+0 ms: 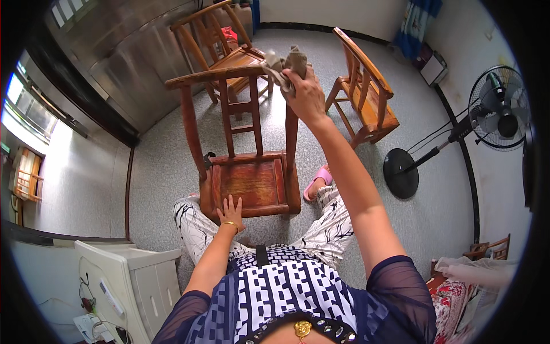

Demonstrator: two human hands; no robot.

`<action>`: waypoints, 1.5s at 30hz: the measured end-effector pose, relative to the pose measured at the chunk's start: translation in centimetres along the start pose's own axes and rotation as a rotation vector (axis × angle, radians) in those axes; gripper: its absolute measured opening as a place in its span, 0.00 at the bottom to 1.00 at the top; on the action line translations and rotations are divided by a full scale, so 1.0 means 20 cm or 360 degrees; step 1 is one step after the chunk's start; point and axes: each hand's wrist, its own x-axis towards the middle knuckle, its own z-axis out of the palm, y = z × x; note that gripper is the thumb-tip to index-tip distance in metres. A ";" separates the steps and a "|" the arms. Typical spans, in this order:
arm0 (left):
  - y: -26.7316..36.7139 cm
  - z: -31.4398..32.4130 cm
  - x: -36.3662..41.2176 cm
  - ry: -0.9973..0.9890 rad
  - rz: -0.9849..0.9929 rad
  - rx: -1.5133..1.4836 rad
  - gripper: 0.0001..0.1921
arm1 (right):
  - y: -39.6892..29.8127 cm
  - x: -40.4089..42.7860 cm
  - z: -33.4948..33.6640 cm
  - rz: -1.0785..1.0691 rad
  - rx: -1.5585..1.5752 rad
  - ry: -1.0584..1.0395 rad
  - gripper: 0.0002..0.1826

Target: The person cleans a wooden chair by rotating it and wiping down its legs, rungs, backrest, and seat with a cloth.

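Note:
A reddish-brown wooden chair (pixel 251 182) stands between my legs, its seat nearest me and its backrest on the far side. My right hand (pixel 304 92) grips a crumpled grey-beige cloth (pixel 288 69) at the right end of the chair's top rail (pixel 215 76). Part of that rail end is hidden behind the cloth and fingers. My left hand (pixel 232 214) lies spread on the front edge of the seat and holds nothing. The varnish on the seat panel looks worn in places.
Two lighter wooden chairs stand beyond, one at the back left (pixel 215 51) and another at the right (pixel 361 90). A black standing fan (pixel 401 172) with its cable is by the right wall. A white cabinet (pixel 150 275) stands at lower left, patterned bedding (pixel 451 305) at lower right.

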 end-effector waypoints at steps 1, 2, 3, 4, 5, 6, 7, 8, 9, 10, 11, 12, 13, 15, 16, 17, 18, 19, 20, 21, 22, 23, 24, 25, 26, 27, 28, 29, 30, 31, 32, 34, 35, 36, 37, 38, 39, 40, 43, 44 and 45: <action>0.02 -0.04 -0.01 -0.0040 0.0005 -0.0008 0.60 | 0.05 0.02 0.06 -0.0022 -0.0182 -0.0037 0.20; 0.04 -0.06 -0.02 -0.0081 0.0012 -0.0015 0.59 | 0.09 -0.01 0.10 -0.0021 -0.0189 -0.0038 0.20; 0.04 -0.06 -0.02 -0.0080 0.0001 -0.0017 0.59 | 0.12 -0.04 0.16 -0.0030 -0.0343 -0.0061 0.21; 0.04 -0.04 -0.01 -0.0069 -0.0007 -0.0007 0.59 | 0.12 -0.06 0.19 -0.0040 -0.0495 -0.0085 0.23; 0.03 -0.03 0.00 -0.0059 -0.0012 0.0005 0.58 | 0.12 -0.09 0.23 -0.0044 -0.0486 -0.0086 0.23; 0.03 -0.03 -0.01 -0.0066 -0.0020 0.0000 0.58 | 0.11 -0.13 0.25 0.0020 -0.0503 -0.0137 0.23; 0.03 -0.04 -0.02 -0.0054 -0.0006 -0.0024 0.58 | 0.11 -0.17 0.26 0.0087 -0.0522 -0.0188 0.24; 0.03 -0.04 -0.02 -0.0042 0.0011 -0.0046 0.58 | 0.12 -0.19 0.28 0.0083 -0.0547 -0.0184 0.24; 0.01 -0.02 -0.02 -0.0047 0.0006 -0.0045 0.58 | 0.11 -0.21 0.29 0.0085 -0.0541 -0.0189 0.24; 0.00 0.01 0.00 -0.0009 0.0002 -0.0030 0.60 | 0.09 -0.23 0.30 0.0106 -0.0562 -0.0188 0.24; -0.01 0.03 0.01 0.0030 -0.0001 -0.0015 0.61 | 0.08 -0.25 0.30 0.0127 -0.0584 -0.0185 0.24; 0.00 0.01 0.00 0.0028 0.0003 -0.0010 0.61 | 0.08 -0.27 0.30 0.0135 -0.0587 -0.0185 0.24; 0.02 -0.02 0.00 -0.0024 0.0000 -0.0014 0.60 | 0.09 -0.30 0.30 0.0186 -0.0547 -0.0234 0.24; 0.03 -0.03 -0.01 -0.0075 -0.0006 -0.0014 0.59 | 0.09 -0.37 0.31 0.0239 -0.0503 -0.0279 0.24; 0.02 -0.03 -0.01 -0.0072 -0.0006 -0.0014 0.59 | 0.09 -0.41 0.32 0.0265 -0.0462 -0.0344 0.25; 0.02 -0.03 -0.01 -0.0069 -0.0007 -0.0014 0.59 | 0.08 -0.45 0.32 0.0290 -0.0421 -0.0409 0.25; 0.02 -0.03 -0.02 -0.0068 -0.0009 -0.0008 0.59 | 0.08 -0.50 0.33 0.0313 -0.0393 -0.0463 0.24; 0.03 -0.04 -0.02 -0.0081 -0.0014 -0.0014 0.59 | 0.10 -0.57 0.36 0.0318 -0.0392 -0.0457 0.24; 0.03 -0.05 -0.02 -0.0093 -0.0019 -0.0020 0.59 | 0.12 -0.63 0.38 0.0335 -0.0348 -0.0514 0.23; 0.03 -0.05 -0.02 -0.0088 -0.0026 -0.0015 0.59 | 0.14 -0.70 0.41 0.0346 -0.0300 -0.0572 0.22; 0.03 -0.05 -0.02 -0.0091 -0.0025 -0.0011 0.59 | 0.15 -0.78 0.44 0.0460 -0.0270 -0.0677 0.20; 0.03 -0.05 -0.02 -0.0093 -0.0026 -0.0008 0.59 | 0.16 -0.86 0.48 0.0572 -0.0237 -0.0781 0.19; 0.03 -0.03 0.00 -0.0086 -0.0022 0.0000 0.59 | 0.19 -0.96 0.53 0.0683 -0.0204 -0.0870 0.18; 0.03 -0.01 0.02 -0.0047 -0.0011 0.0037 0.61 | 0.22 -1.06 0.55 0.0793 -0.0167 -0.0962 0.17; 0.01 0.02 0.02 -0.0011 -0.0021 0.0066 0.62 | 0.20 -1.13 0.52 0.0785 -0.0072 -0.1184 0.17; 0.01 0.03 0.01 -0.0003 -0.0037 0.0066 0.62 | 0.19 -1.19 0.48 0.0774 0.0020 -0.1402 0.17; 0.01 0.02 0.02 -0.0022 -0.0036 0.0077 0.62 | 0.18 -1.21 0.46 0.0769 0.0029 -0.1392 0.17; 0.01 0.02 0.02 -0.0041 -0.0036 0.0088 0.62 | 0.16 -1.23 0.45 0.0830 0.0021 -0.1280 0.18; 0.02 0.02 0.02 -0.0048 -0.0029 0.0093 0.62 | 0.17 -1.22 0.43 0.0893 0.0009 -0.1165 0.19; 0.02 0.02 0.02 -0.0046 -0.0032 0.0100 0.62 | 0.21 -1.20 0.41 0.0895 0.0015 -0.1161 0.19; 0.01 0.02 0.01 -0.0047 -0.0026 0.0095 0.62 | 0.28 -1.16 0.38 0.1101 0.0591 -0.1203 0.18; 0.02 0.01 0.02 -0.0036 -0.0009 0.0098 0.62 | 0.37 -1.05 0.34 0.1584 0.1482 -0.1070 0.15; 0.02 0.00 0.02 -0.0043 -0.0014 0.0090 0.62 | 0.41 -1.00 0.32 0.1612 0.1674 -0.0924 0.13; 0.02 0.01 0.01 -0.0055 -0.0024 0.0080 0.62 | 0.41 -0.90 0.27 0.1723 0.1747 -0.0812 0.13; 0.02 0.00 0.01 -0.0051 -0.0026 0.0082 0.62 | 0.42 -0.81 0.24 0.1700 0.1909 -0.0714 0.13; 0.02 0.00 0.01 -0.0056 -0.0024 0.0082 0.61 | 0.43 -0.73 0.22 0.1642 0.1967 -0.0555 0.13; 0.01 0.00 0.01 -0.0060 -0.0026 0.0080 0.61 | 0.44 -0.63 0.20 0.1634 0.2025 -0.0501 0.12; 0.02 0.00 0.01 -0.0056 -0.0022 0.0085 0.61 | 0.45 -0.56 0.20 0.1586 0.2118 -0.0303 0.12; 0.01 0.00 0.01 -0.0065 -0.0028 0.0080 0.61 | 0.47 -0.31 0.20 0.1583 0.2389 0.0110 0.12; 0.01 0.00 0.01 -0.0064 -0.0031 0.0083 0.61 | 0.48 -0.25 0.22 0.1590 0.2463 0.0328 0.13; 0.01 0.01 0.01 -0.0065 -0.0032 0.0086 0.61 | 0.50 -0.18 0.24 0.1618 0.2496 0.0489 0.12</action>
